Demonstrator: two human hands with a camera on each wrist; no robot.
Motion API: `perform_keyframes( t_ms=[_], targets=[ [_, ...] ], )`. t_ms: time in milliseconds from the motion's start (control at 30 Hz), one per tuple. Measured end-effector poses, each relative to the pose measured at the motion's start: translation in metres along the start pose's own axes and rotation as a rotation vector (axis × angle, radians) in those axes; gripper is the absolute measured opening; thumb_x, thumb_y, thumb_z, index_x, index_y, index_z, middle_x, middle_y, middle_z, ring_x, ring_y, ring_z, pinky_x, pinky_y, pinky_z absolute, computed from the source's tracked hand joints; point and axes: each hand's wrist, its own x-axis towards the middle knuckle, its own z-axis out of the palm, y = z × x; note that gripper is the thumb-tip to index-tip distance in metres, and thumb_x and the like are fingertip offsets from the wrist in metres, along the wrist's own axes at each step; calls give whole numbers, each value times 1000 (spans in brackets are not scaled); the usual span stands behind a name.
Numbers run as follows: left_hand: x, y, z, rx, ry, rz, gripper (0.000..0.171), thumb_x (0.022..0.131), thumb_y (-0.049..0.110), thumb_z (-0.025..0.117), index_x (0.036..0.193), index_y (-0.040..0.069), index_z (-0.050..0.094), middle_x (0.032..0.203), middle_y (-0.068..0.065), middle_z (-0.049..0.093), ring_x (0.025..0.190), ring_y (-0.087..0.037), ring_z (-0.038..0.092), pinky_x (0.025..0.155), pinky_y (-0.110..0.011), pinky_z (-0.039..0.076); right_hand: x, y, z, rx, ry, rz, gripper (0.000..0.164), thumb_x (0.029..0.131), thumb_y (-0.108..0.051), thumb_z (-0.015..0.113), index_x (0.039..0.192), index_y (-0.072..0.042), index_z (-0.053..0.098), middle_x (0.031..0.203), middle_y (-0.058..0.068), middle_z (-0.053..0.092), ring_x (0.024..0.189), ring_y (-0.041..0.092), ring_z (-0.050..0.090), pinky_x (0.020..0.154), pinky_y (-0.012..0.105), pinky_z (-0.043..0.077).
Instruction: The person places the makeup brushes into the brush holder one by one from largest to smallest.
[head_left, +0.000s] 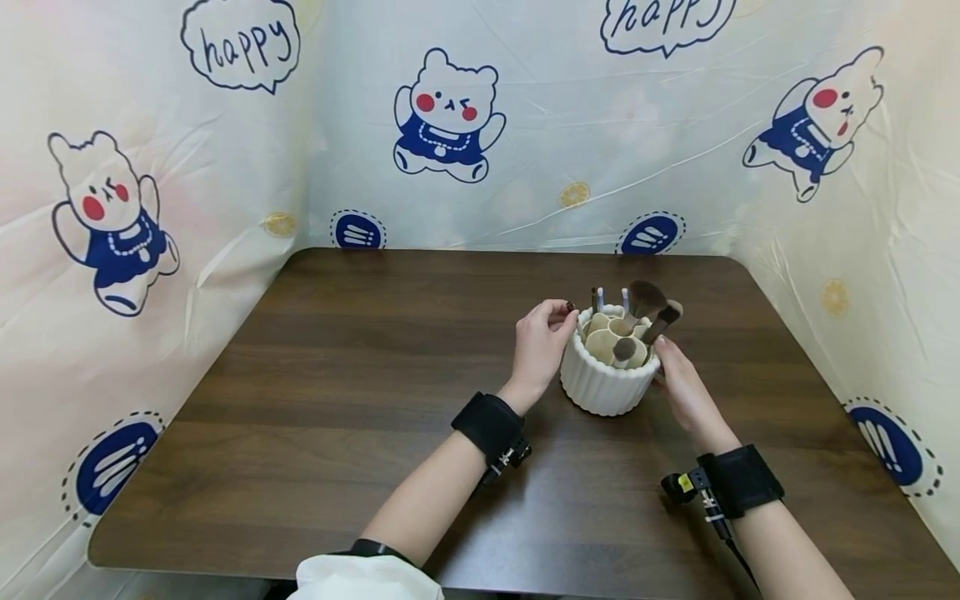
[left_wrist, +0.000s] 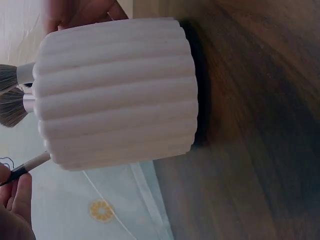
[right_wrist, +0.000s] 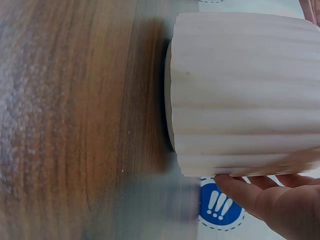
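Note:
A white ribbed brush holder (head_left: 609, 383) stands upright on the table, with several makeup brushes (head_left: 647, 300) poking out of its divided, cream-coloured top. At its left rim is my left hand (head_left: 538, 343). Thumb and fingers there pinch a slim makeup brush (left_wrist: 31, 165), whose lower part is hidden inside the holder. My right hand (head_left: 684, 379) holds the holder's right side; in the right wrist view its thumb and fingers (right_wrist: 240, 192) lie along the ribbed wall. Fluffy dark bristles (left_wrist: 11, 107) stick out beyond the rim in the left wrist view.
The brown wooden table (head_left: 337, 375) extends around the holder. Behind and beside it hangs a pale printed curtain (head_left: 525, 125) with cartoon bears. Black straps with small cameras (head_left: 678, 487) sit on both wrists, and a cable trails from the right one.

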Motion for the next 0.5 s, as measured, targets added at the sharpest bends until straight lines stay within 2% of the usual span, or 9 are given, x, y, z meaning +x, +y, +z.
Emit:
perform_keyframes(
  t_ms=[233, 500],
  targets=[
    [-5, -2, 2, 31, -45, -30, 18, 90, 13, 65, 101, -1, 68, 98, -13, 72, 88, -19, 71, 75, -18, 55, 0, -1, 0, 19, 4, -4, 64, 105, -39, 16, 152, -2, -6, 160, 18, -7, 147, 35, -1, 118, 58, 8],
    [-8, -7, 6, 62, -100, -43, 18, 90, 16, 66, 101, 2, 70, 100, -11, 73, 89, -18, 70, 74, -17, 54, 0, -1, 0, -17, 2, 3, 66, 104, -40, 16, 151, -1, -10, 160, 18, -11, 147, 35, -3, 118, 58, 8]
  ],
)
